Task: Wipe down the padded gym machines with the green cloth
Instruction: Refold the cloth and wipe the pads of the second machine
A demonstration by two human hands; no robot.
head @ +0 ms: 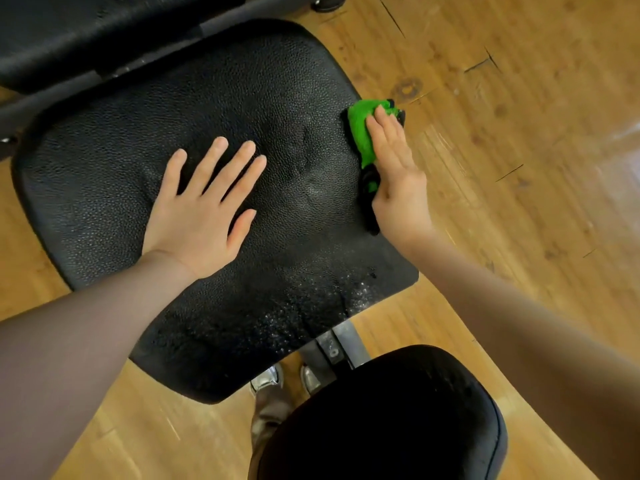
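Observation:
A wide black padded seat [114, 188] fills the middle of the head view, its leather grain speckled with white droplets near the front right corner. My left hand [204, 206] lies flat on the pad's centre, fingers spread and straight. My right hand [396, 174] presses the green cloth [362, 133] against the pad's right edge with straight fingers. The cloth is bright green with black trim, bunched under my palm, and partly hidden by the hand.
A second black pad [398, 420] sits at the bottom right, joined by a grey metal frame [341, 348]. Another black pad and bar [86, 32] run along the top left. Wooden floor [502, 98] surrounds the machine. Feet in shoes [266, 379] stand below the seat.

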